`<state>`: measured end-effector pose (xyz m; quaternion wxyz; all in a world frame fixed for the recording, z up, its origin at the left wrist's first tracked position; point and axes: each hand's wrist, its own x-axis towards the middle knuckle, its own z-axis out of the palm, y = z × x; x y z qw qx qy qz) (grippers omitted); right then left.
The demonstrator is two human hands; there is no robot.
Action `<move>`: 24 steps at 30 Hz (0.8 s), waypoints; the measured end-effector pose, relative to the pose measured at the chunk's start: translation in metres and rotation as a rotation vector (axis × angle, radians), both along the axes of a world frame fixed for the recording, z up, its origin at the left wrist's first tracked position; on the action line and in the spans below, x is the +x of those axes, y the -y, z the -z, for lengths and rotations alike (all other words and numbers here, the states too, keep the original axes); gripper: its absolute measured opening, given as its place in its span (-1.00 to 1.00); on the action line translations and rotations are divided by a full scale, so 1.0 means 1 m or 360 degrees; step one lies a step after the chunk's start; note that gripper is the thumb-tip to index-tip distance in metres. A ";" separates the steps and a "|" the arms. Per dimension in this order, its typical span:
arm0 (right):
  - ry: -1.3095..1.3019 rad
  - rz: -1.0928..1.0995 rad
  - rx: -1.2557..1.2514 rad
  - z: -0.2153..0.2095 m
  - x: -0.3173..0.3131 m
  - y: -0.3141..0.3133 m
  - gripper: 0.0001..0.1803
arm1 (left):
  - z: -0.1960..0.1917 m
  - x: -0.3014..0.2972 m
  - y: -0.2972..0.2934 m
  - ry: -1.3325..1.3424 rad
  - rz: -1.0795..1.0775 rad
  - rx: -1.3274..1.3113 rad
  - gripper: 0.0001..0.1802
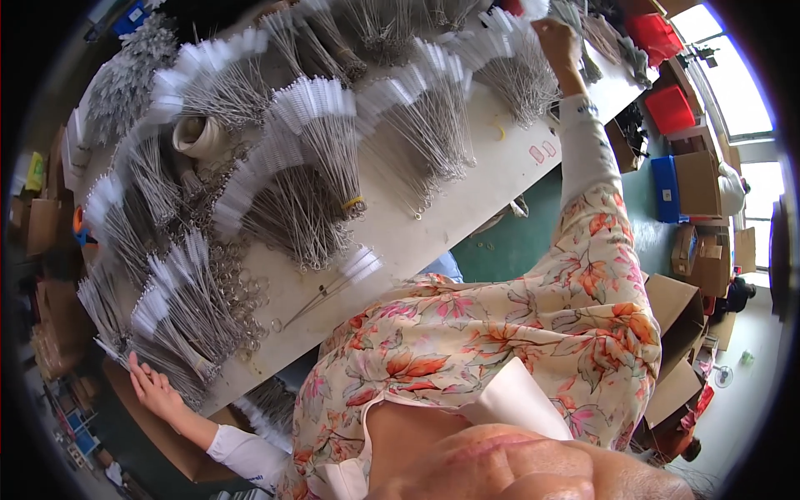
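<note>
With left hand (155,388) loosely open at lower left, beside the wire-stemmed brushes (175,333), and right hand (557,46) curled at upper right near a brush bundle (523,83), cannot tell if grasping anything, better to handle by the stems (185,346), gently, sparing the bristles (150,308).

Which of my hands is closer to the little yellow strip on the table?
Right. Your right hand is beyond the yellow strip, toward the picture's upper right; your left hand is much farther off, by brushes at the table's lower-left corner.
</note>
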<state>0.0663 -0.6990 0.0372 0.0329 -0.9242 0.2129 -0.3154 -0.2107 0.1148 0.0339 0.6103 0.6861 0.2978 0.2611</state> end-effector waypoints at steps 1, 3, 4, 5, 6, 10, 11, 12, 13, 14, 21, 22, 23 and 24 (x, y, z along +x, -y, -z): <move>0.0223 -0.0021 -0.0092 -0.013 0.000 -0.006 -0.68 | -0.004 0.000 0.007 0.0126 0.0194 -0.0235 -0.62; 0.0322 -0.0397 0.0582 -0.066 -0.034 -0.081 -0.64 | -0.013 0.001 0.040 0.0382 0.0591 -0.0625 -0.61; 0.0439 -0.1033 0.1140 -0.073 -0.046 -0.115 -0.71 | -0.017 0.004 0.058 0.0427 0.0772 -0.0756 -0.65; 0.0536 -0.1645 0.1679 -0.076 -0.061 -0.151 -0.71 | -0.011 0.019 0.090 0.0444 0.0715 -0.0814 -0.65; 0.0564 -0.1752 0.2000 -0.081 -0.081 -0.212 -0.73 | -0.015 0.026 0.117 0.0521 0.0926 -0.0721 -0.67; -0.0047 -0.2588 0.2549 -0.041 -0.107 -0.327 -0.70 | -0.026 0.054 0.216 0.0308 0.1016 -0.0090 -0.70; -0.0123 -0.2702 0.2615 -0.034 -0.123 -0.358 -0.75 | -0.025 0.062 0.234 0.0311 0.1158 0.0001 -0.73; -0.0212 -0.2599 0.2689 -0.027 -0.135 -0.385 -0.78 | -0.023 0.067 0.250 0.0437 0.1192 0.0045 -0.76; -0.0296 -0.2487 0.2753 -0.021 -0.148 -0.405 -0.81 | -0.014 0.071 0.261 0.0563 0.1235 0.0088 -0.78; -0.0523 -0.2446 0.2462 -0.032 -0.166 -0.420 -0.81 | -0.006 0.072 0.261 0.0770 0.1120 0.0423 -0.77; -0.0441 -0.2252 0.2232 0.005 -0.160 -0.402 -0.66 | -0.008 0.051 0.235 0.1078 0.0696 0.1337 -0.78; -0.0640 -0.2310 0.2708 0.022 -0.161 -0.400 -0.67 | -0.002 0.052 0.239 0.1052 0.1025 0.1019 -0.81; -0.0879 -0.2350 0.3192 0.027 -0.164 -0.407 -0.67 | 0.008 0.047 0.244 0.1000 0.1315 0.0700 -0.85; -0.0879 -0.2035 0.3489 0.019 -0.175 -0.414 -0.72 | 0.029 0.049 0.262 0.1079 0.1114 0.0698 -0.70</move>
